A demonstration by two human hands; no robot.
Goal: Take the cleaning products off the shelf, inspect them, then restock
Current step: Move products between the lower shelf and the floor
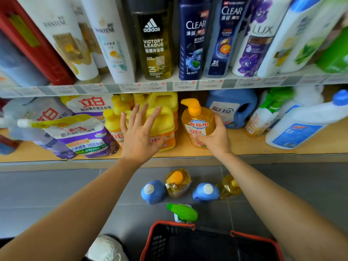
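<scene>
The right hand [214,140] grips an orange pump bottle [197,121] upright on the wooden shelf [244,146], while the left hand [139,134], fingers spread, rests against a yellow jug [163,121] just beside it. Below, bottles [153,192] stand on the grey tiled floor [56,194] by a red basket [150,240]

I face a store shelving unit: the lower shelf [252,147] is a pale wood-look board with a grey front lip, and the upper shelf [139,79] is white, with a price-label strip [183,85] along its edge. A red panel [33,46] leans at upper left. The floor [47,194] is grey tile, evenly lit — a red-rimmed black basket [165,222] sits on it.
</scene>
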